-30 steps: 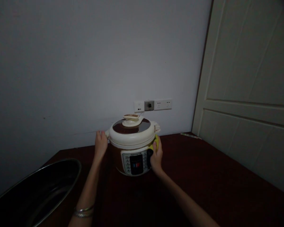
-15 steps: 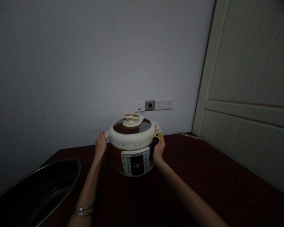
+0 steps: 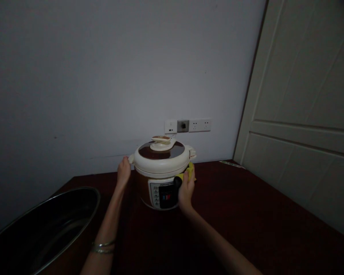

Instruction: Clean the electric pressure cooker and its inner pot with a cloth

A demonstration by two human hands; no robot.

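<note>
An electric pressure cooker (image 3: 161, 166) with a cream lid and a brown body stands upright on the dark red table. Its control panel faces me, partly covered by my right hand. My left hand (image 3: 124, 170) is closed at the cream side handle (image 3: 131, 159) on the cooker's left. In my right hand (image 3: 187, 191) is a yellow and black object (image 3: 190, 171), whose kind I cannot make out. Its rounded black end lies against or just before the panel's right side, while the yellow part shows by my fingers.
A large dark basin (image 3: 50, 225) with a shiny rim stands at the lower left. Behind the cooker, several sockets and switches (image 3: 187, 125) sit on the pale wall. A panelled white door (image 3: 301, 114) borders the table (image 3: 246, 217) on the right.
My right hand has moved left and slightly down, turning the yellow and black object from upright to across the panel's right side. My left hand stays at the handle. The view shifted slightly.
</note>
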